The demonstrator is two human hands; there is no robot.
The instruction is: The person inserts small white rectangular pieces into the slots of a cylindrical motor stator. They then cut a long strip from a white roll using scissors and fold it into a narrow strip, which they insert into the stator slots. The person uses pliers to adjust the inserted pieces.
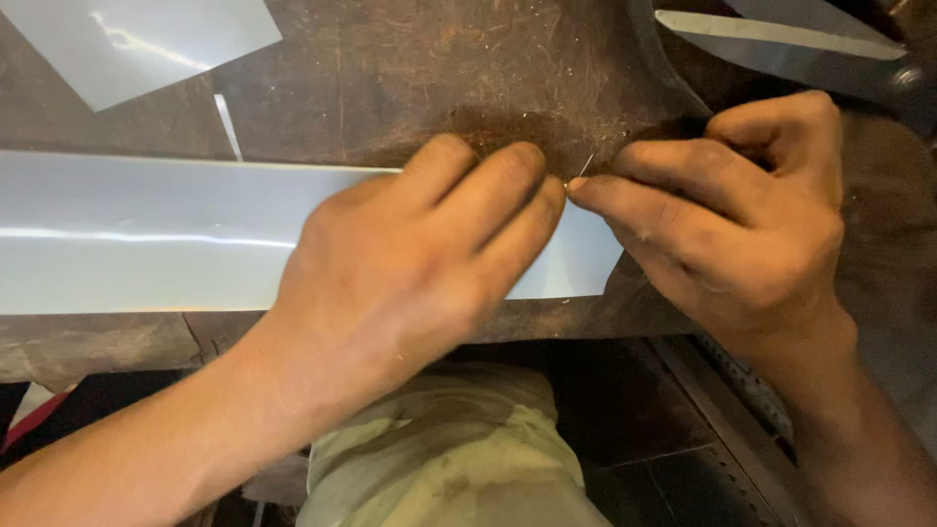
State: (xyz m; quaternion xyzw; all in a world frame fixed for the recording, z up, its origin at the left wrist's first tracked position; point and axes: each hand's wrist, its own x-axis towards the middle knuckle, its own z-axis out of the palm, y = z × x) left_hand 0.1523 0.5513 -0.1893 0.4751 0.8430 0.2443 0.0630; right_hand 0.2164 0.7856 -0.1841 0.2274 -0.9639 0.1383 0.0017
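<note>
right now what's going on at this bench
A person is working on a long pale metal strip that lies across a worn, scratched workbench. The left hand presses flat on the strip's end, while the right hand pinches a thin pin-like piece at its edge. Large shears lie at the upper right.

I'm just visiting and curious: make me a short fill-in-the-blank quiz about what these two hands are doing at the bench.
1. The left hand presses flat on a long pale ____.
2. The right hand pinches a thin ____ between its fingertips.
3. Large scissors lie at the top ____ corner of the view.
4. The worn workbench is dark ____ in colour.

Missing words: strip; needle; right; brown
</note>
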